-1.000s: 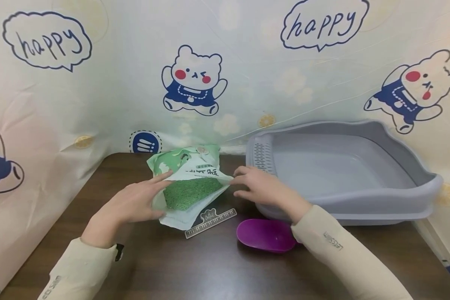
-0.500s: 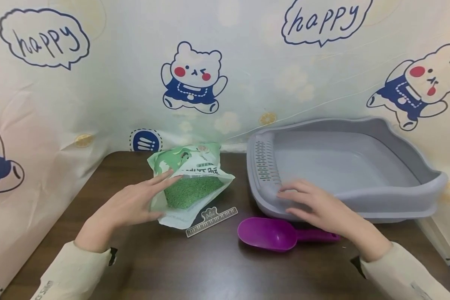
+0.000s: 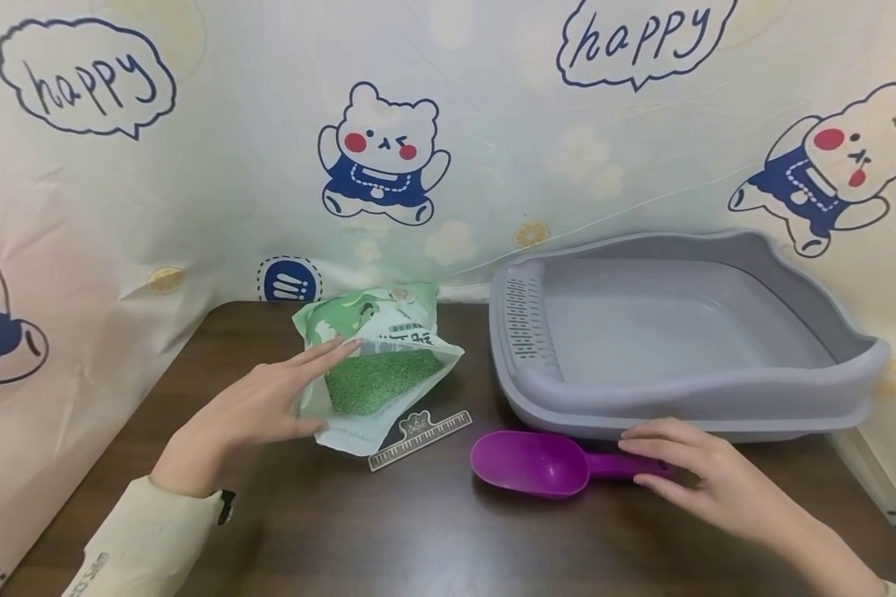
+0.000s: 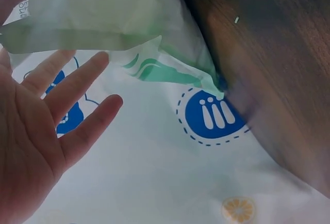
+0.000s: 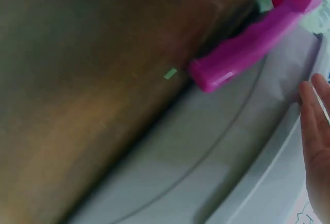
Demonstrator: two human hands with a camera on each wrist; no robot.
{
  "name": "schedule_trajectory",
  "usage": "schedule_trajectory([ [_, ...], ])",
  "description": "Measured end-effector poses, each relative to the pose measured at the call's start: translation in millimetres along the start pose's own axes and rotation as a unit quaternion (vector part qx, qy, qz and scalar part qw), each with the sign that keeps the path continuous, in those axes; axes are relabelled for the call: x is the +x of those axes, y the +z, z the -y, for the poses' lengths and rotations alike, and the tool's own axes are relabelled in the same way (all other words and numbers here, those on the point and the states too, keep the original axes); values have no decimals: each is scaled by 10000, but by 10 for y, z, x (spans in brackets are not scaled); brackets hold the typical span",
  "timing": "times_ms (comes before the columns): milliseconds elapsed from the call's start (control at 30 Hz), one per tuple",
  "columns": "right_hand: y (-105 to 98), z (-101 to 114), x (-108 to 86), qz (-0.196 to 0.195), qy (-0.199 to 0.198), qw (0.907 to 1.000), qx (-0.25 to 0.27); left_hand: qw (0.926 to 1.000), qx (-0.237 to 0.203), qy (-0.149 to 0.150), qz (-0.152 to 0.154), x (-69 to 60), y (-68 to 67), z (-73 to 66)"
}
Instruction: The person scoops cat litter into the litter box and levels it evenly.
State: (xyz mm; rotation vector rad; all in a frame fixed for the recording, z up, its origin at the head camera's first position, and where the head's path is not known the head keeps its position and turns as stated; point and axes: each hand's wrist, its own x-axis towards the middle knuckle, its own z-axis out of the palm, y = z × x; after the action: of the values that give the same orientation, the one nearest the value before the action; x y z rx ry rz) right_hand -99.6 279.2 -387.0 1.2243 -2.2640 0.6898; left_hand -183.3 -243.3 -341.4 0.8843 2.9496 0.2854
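An opened green-and-white bag [image 3: 339, 319] lies on the table, its mouth facing me and green pellets [image 3: 381, 381] showing inside. Beside the bag's left edge is my left hand [image 3: 257, 402], fingers extended along the mouth; the left wrist view shows them spread against the bag film [image 4: 103, 17]. A purple scoop [image 3: 530, 464] lies with its bowl to the left. My right hand [image 3: 717, 481] hovers at the scoop's handle end, fingers loosely extended. In the right wrist view the handle [image 5: 247, 46] is apart from the fingers [image 5: 310, 126].
A large grey litter box [image 3: 687, 391] with a slotted left end stands behind the scoop. A clear bag clip [image 3: 421, 441] printed with piano keys lies before the bag. Patterned cloth [image 3: 493, 124] hangs behind the brown table [image 3: 388, 539].
My right hand has left the bag's right corner and moved right and toward me, past the litter box's near left corner, to the scoop's handle. The left hand has stayed by the bag.
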Motion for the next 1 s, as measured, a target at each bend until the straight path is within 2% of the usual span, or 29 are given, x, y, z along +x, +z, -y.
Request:
schedule_trajectory([
  [200,75,41,-171,775,702,9939,-338,9997,-96,-163,134,8,14,33],
  [500,234,-27,-163,1239,737,9883,-492,9993,-351,-79,112,32,23,94],
  [767,318,-190,-156,1421,672,9867,407,9990,-376,-194,173,53,-4,90],
  [867,327,-243,-149,1561,605,9835,685,9985,-405,-284,222,45,-11,84],
  [1000,328,-278,-158,1793,701,9765,972,9976,-480,-402,311,28,-10,83],
])
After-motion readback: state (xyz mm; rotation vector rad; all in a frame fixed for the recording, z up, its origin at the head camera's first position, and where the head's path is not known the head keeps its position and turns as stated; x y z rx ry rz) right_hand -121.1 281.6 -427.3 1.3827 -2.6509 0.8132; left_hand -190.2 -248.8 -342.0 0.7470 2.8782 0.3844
